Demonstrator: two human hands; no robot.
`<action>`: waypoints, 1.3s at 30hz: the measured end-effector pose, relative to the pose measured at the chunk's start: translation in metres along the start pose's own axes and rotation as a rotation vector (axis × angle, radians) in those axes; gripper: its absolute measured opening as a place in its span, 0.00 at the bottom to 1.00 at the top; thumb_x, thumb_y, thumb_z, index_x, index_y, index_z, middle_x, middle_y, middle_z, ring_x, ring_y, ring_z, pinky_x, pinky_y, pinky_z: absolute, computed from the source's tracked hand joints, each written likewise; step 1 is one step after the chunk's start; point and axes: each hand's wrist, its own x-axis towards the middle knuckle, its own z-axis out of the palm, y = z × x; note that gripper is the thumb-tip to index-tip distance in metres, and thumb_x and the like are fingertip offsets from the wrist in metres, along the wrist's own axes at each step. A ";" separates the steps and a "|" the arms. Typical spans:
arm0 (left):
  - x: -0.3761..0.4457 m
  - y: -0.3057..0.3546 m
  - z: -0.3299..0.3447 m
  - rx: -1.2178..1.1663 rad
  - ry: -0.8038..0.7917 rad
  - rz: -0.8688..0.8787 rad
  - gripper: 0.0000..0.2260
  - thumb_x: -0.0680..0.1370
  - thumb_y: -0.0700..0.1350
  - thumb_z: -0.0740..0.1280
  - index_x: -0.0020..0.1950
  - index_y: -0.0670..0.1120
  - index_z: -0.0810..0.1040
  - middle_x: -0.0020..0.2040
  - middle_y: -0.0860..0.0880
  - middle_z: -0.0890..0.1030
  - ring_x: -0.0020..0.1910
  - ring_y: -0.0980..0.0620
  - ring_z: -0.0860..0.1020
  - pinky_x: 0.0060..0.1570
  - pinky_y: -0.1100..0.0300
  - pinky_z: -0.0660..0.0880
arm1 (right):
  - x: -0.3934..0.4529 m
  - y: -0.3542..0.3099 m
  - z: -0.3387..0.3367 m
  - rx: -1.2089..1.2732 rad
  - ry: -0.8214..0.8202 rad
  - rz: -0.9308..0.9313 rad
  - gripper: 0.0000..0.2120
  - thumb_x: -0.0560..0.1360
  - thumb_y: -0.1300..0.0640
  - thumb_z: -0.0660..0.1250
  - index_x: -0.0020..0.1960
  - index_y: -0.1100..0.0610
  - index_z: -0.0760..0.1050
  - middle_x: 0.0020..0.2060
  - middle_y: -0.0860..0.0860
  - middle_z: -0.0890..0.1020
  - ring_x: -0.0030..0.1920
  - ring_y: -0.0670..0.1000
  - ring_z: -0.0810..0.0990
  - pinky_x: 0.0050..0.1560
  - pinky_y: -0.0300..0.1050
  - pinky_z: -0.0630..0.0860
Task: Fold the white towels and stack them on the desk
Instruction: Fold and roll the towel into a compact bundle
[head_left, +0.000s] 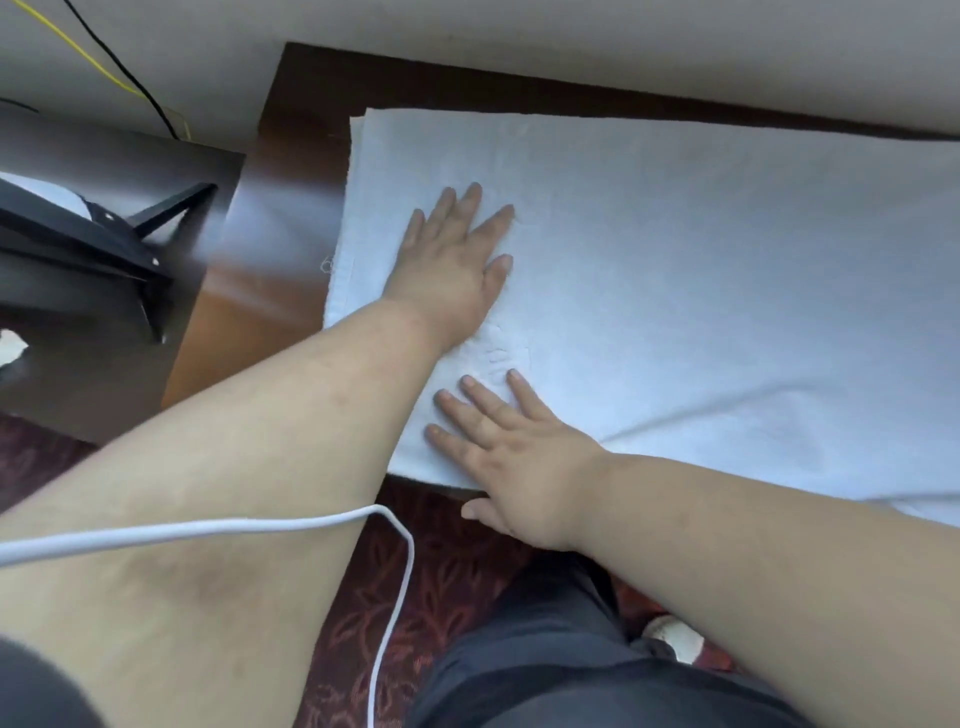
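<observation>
Both hands flat on white towel (701, 270), spread over dark wood desk (306, 109).

Towel covers most of desk top, runs off to the right; its left edge lies near desk's left edge w/ a strip of bare wood showing, its near edge hangs slightly over desk's front edge. Left hand (452, 260) palm-down near towel's left edge, fingers extended & slightly apart, gripping nothing. Right hand (519, 457) palm-down at towel's near-left corner, fingers splayed, thumb off front edge. White cable (218, 527) crosses left forearm. Patterned red carpet (441, 587) below.
</observation>
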 end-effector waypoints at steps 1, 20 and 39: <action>-0.001 0.004 -0.003 0.004 -0.025 -0.057 0.24 0.83 0.57 0.47 0.79 0.57 0.50 0.80 0.47 0.46 0.79 0.45 0.44 0.76 0.45 0.43 | -0.003 -0.003 0.002 0.040 -0.021 -0.047 0.36 0.80 0.41 0.57 0.81 0.50 0.44 0.80 0.53 0.39 0.78 0.55 0.33 0.74 0.57 0.29; -0.130 0.197 0.010 -0.148 0.190 0.000 0.18 0.80 0.48 0.62 0.70 0.51 0.71 0.70 0.45 0.69 0.69 0.42 0.64 0.68 0.49 0.63 | -0.270 0.060 0.066 0.098 0.314 0.549 0.28 0.80 0.47 0.59 0.78 0.50 0.58 0.78 0.51 0.58 0.78 0.54 0.53 0.78 0.52 0.47; -0.142 0.293 0.021 -0.087 0.028 0.071 0.13 0.84 0.51 0.55 0.51 0.46 0.76 0.47 0.46 0.72 0.52 0.43 0.72 0.47 0.53 0.69 | -0.358 0.122 0.069 0.451 0.796 0.948 0.07 0.76 0.55 0.62 0.50 0.53 0.78 0.51 0.54 0.75 0.54 0.56 0.73 0.57 0.48 0.71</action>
